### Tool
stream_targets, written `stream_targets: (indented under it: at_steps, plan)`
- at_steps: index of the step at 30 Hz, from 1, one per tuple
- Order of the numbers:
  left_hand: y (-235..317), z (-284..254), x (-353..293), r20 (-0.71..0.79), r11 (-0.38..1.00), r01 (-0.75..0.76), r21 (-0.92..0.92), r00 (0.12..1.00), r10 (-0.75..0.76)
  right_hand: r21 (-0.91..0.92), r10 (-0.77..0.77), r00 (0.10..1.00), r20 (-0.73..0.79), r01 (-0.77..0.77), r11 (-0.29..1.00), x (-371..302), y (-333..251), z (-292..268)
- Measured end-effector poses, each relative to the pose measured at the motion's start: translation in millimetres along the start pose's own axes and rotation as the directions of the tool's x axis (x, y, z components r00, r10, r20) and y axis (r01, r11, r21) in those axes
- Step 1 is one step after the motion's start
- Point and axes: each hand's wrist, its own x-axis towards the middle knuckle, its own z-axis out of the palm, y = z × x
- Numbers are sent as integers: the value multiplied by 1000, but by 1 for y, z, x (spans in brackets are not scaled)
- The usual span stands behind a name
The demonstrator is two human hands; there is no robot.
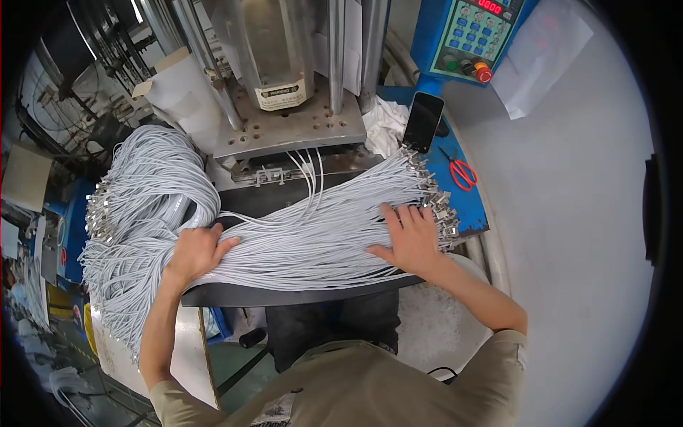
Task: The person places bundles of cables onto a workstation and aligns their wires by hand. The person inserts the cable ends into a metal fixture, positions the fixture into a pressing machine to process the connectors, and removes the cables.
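Note:
A thick bundle of thin white cables (306,238) lies across a dark work plate (284,293) in front of a press machine (284,78). My left hand (193,250) grips the cables at the bundle's left part, where they bend down into a hanging loop (142,206). My right hand (407,238) rests flat, fingers spread, on the right part of the bundle. Just past it, the cables' metal connector ends (435,199) fan out. A few single cables (309,178) run up into the machine's die.
A black phone (422,121) leans by a white rag (384,124). Red-handled scissors (461,171) lie on the blue table edge. A blue control panel (473,35) with a red button stands behind, a paper sheet (541,57) beside it. Grey floor lies at right.

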Motion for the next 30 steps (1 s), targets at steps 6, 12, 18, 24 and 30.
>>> stream_targets:
  at_steps: [6, 12, 18, 24, 30]
  plan:
    - [-7, -5, -10, 66, 999, 33, -15, 997, -32, 59, 16, 1000, 14, -17, 998, 4, -2, 2]
    - [15, 3, -17, -214, 987, -83, -140, 976, 51, 16, -107, 978, -180, 112, 994, 62, -1, 11]
    - [31, 26, -43, -490, 1000, -8, 1, 871, 7, 113, -40, 997, 62, 33, 993, 74, -11, 26]
    - [20, 32, -30, -428, 1000, -11, 22, 904, 19, 161, 96, 967, 234, -136, 978, 79, -4, 12]
    - [14, 21, -13, -337, 1000, -15, -10, 941, 11, 100, -9, 999, -40, 13, 995, 47, -30, 10]
